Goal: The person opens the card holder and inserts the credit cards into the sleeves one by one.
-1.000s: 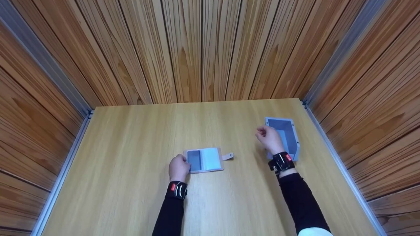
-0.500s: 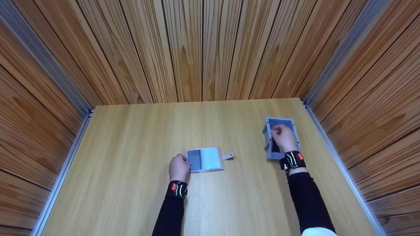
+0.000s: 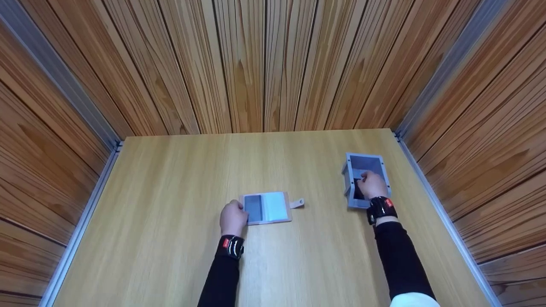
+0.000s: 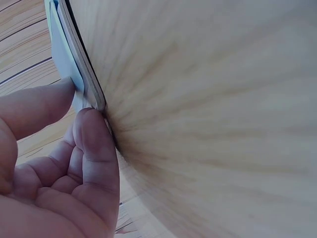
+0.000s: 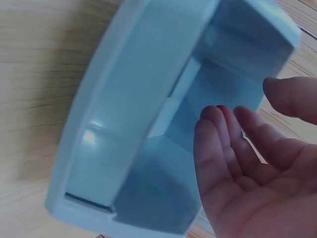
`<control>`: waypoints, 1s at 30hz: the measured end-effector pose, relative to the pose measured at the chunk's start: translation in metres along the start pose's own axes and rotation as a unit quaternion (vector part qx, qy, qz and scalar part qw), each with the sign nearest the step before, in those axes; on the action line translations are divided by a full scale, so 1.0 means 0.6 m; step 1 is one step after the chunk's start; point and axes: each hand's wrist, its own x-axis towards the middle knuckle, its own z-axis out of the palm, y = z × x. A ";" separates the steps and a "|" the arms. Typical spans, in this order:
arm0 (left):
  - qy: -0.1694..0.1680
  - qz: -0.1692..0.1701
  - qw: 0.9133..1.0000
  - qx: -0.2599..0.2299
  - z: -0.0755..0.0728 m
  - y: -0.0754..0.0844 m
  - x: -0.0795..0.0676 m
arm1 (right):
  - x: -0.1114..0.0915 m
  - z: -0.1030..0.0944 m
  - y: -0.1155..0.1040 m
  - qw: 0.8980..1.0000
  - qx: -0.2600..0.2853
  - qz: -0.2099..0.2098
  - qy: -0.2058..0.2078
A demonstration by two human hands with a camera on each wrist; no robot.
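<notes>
A small card holder (image 3: pixel 274 207) with a pale pink cover lies spread open on the table, its snap strap pointing right. My left hand (image 3: pixel 233 217) pinches its left edge; in the left wrist view the thumb is on the inner page and curled fingers are below the cover. My right hand (image 3: pixel 373 186) is down inside the grey-blue plastic bin (image 3: pixel 364 156). In the right wrist view its thumb stands apart from the loosely bent fingers (image 5: pixel 213 144), with nothing between them. A pale flat patch (image 5: pixel 164 116) shows inside the bin, beyond the fingertips.
The wooden table (image 3: pixel 170 179) carries the holder near its middle and the bin at its right side. Wood-plank walls (image 3: pixel 247 64) stand behind and on both sides, with metal rails (image 3: pixel 439 213) along the table's sides.
My right hand has moved right from beside the bin's left wall to over it, then down inside, and its pinched fingers have parted. My left hand and the card holder have stayed put.
</notes>
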 end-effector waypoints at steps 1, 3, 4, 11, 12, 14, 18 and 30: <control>0.000 -0.001 1.000 0.000 0.000 0.000 0.000 | 0.002 0.002 0.001 1.000 -0.005 0.002 -0.004; -0.002 -0.001 1.000 -0.002 0.000 0.000 0.001 | 0.004 0.005 0.003 1.000 -0.013 0.005 -0.010; -0.003 -0.002 1.000 -0.003 0.000 0.000 0.002 | 0.005 0.006 0.003 1.000 -0.019 0.005 -0.011; -0.001 -0.005 1.000 0.002 0.000 0.001 0.003 | 0.002 0.012 0.003 0.999 -0.051 -0.002 -0.017; -0.002 -0.008 1.000 0.001 0.000 0.002 0.003 | 0.002 0.012 0.003 0.998 -0.053 -0.002 -0.019; -0.005 -0.014 1.000 -0.002 0.000 0.003 0.003 | 0.001 0.013 0.004 0.998 -0.055 0.001 -0.025; -0.009 -0.021 1.000 -0.003 0.000 0.004 0.002 | 0.003 0.015 0.006 0.998 -0.060 0.005 -0.036; -0.010 -0.009 1.000 0.000 0.000 0.001 0.002 | 0.005 0.017 0.006 0.995 -0.061 0.024 -0.071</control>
